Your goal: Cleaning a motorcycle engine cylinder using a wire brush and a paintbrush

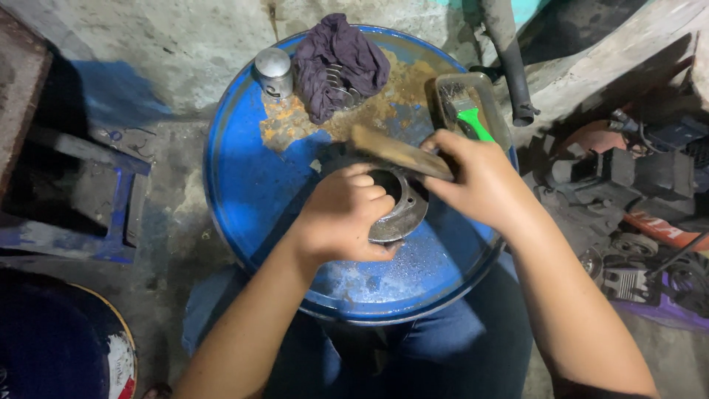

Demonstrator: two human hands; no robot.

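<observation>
Grey round metal flange lies on the wet blue drum lid, left hand clenched on it; right hand grasping a flat wooden-handled tool; a slip could strike knuckles.

Harsh light from above my head glares on the round blue metal drum lid; corners fall dark, edges slightly soft.

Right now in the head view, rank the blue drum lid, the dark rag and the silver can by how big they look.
1. Blue drum lid, by far the largest.
2. Dark rag, crumpled.
3. Silver can, smallest.
Rag and can lie equally far, so that order holds.
</observation>
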